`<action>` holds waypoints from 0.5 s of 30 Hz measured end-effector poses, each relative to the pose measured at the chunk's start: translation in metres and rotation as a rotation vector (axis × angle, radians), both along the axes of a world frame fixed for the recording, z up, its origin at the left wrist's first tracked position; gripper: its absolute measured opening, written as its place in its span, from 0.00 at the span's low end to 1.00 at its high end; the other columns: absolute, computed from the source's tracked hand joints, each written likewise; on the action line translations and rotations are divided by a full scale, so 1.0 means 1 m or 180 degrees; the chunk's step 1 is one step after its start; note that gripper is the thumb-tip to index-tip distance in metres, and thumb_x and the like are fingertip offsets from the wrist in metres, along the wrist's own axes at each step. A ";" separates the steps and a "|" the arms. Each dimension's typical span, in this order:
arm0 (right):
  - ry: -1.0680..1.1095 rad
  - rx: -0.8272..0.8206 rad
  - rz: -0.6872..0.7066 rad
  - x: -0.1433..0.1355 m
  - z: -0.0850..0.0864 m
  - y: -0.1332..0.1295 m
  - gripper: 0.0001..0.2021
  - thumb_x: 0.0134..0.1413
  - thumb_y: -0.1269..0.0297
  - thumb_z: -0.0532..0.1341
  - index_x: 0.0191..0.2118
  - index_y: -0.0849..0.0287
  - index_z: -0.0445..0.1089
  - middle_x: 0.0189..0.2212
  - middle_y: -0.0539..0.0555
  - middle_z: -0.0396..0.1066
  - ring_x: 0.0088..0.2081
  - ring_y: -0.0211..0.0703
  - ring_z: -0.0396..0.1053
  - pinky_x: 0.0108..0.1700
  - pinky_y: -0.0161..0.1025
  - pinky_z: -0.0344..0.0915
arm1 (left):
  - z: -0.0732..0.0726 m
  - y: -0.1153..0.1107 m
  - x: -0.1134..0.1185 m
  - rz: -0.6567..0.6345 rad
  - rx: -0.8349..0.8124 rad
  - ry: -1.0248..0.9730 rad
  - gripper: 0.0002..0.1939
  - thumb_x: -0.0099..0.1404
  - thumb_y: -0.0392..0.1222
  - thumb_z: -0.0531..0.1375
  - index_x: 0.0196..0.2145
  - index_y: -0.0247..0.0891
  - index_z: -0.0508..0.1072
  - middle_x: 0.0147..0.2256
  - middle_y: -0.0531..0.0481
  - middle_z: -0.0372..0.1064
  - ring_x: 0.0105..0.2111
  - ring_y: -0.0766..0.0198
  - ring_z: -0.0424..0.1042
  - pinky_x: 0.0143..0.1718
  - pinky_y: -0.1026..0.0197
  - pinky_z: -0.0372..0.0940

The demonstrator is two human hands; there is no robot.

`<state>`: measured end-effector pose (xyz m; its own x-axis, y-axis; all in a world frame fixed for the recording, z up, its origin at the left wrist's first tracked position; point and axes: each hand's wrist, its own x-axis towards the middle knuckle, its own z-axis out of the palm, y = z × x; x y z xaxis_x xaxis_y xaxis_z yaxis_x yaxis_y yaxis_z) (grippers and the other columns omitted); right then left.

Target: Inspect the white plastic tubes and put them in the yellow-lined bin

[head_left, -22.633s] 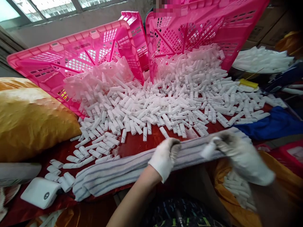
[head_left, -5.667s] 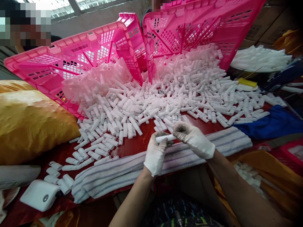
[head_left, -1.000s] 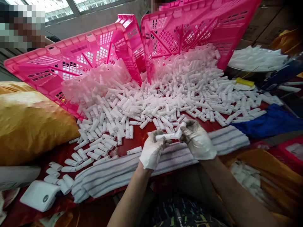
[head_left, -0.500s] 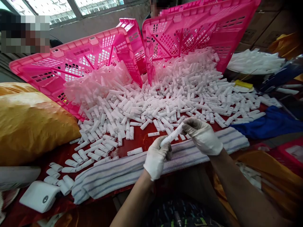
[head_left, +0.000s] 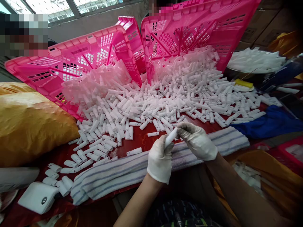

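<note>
Both my hands wear white gloves with greyed fingertips. A white plastic tube (head_left: pixel 170 138) is held between them, tilted up to the right. My left hand (head_left: pixel 161 157) is closed round its lower end, and my right hand (head_left: pixel 196 138) pinches its upper end. Beneath my hands lies a folded striped towel (head_left: pixel 106 179) along the table's front edge. Just beyond is a large heap of similar white tubes (head_left: pixel 151 104), some with dark marks, spilling over the red table (head_left: pixel 146 138).
Two pink crates (head_left: pixel 94 41) lie tipped at the back. A yellow sack (head_left: pixel 33 126) and a white box-like device (head_left: pixel 38 197) are on the left. At right are a blue cloth (head_left: pixel 270 123), a yellow roll (head_left: pixel 243 83) and a heaped basin (head_left: pixel 255 63). Another person is partly visible behind.
My hands have drawn closer together on the tube, the right moving slightly left and down. My left hand has turned, so its back shows more. The tube sits more steeply and shows less length.
</note>
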<state>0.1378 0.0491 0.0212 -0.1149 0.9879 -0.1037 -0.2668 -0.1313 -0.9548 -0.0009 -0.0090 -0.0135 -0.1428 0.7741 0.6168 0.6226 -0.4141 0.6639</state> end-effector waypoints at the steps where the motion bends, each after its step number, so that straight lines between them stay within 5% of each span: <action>1: 0.0020 -0.0061 -0.0066 -0.001 0.002 -0.002 0.14 0.38 0.54 0.72 0.29 0.56 0.72 0.23 0.46 0.69 0.26 0.34 0.65 0.32 0.35 0.65 | 0.000 0.001 0.001 0.0003 0.0209 0.0153 0.19 0.65 0.34 0.58 0.54 0.38 0.66 0.40 0.43 0.76 0.37 0.60 0.77 0.40 0.60 0.72; 5: -0.0183 0.0088 -0.0279 -0.005 0.007 -0.009 0.13 0.40 0.58 0.71 0.31 0.56 0.69 0.27 0.47 0.70 0.29 0.36 0.67 0.34 0.35 0.66 | -0.002 0.003 0.007 -0.0007 0.0473 0.0576 0.25 0.65 0.31 0.59 0.58 0.40 0.61 0.39 0.43 0.76 0.38 0.60 0.77 0.40 0.59 0.73; 11: -0.0580 0.0049 -0.0613 -0.010 -0.007 -0.011 0.06 0.40 0.67 0.64 0.28 0.56 0.66 0.25 0.48 0.69 0.29 0.39 0.67 0.35 0.37 0.66 | -0.008 -0.001 0.014 -0.0022 0.0063 0.0103 0.19 0.67 0.36 0.57 0.55 0.41 0.65 0.40 0.43 0.76 0.38 0.59 0.78 0.40 0.57 0.73; 15: -0.0613 0.0072 -0.0480 -0.006 -0.008 -0.020 0.13 0.39 0.62 0.67 0.34 0.55 0.68 0.30 0.51 0.72 0.34 0.43 0.70 0.39 0.42 0.67 | -0.008 -0.004 0.026 -0.0067 -0.0185 -0.0075 0.17 0.67 0.37 0.57 0.53 0.37 0.67 0.42 0.41 0.75 0.40 0.59 0.77 0.43 0.58 0.72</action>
<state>0.1316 0.0288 0.0130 0.0537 0.9947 -0.0873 -0.0946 -0.0819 -0.9921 0.0252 -0.0135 -0.0212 -0.1402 0.8115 0.5673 0.5981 -0.3872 0.7016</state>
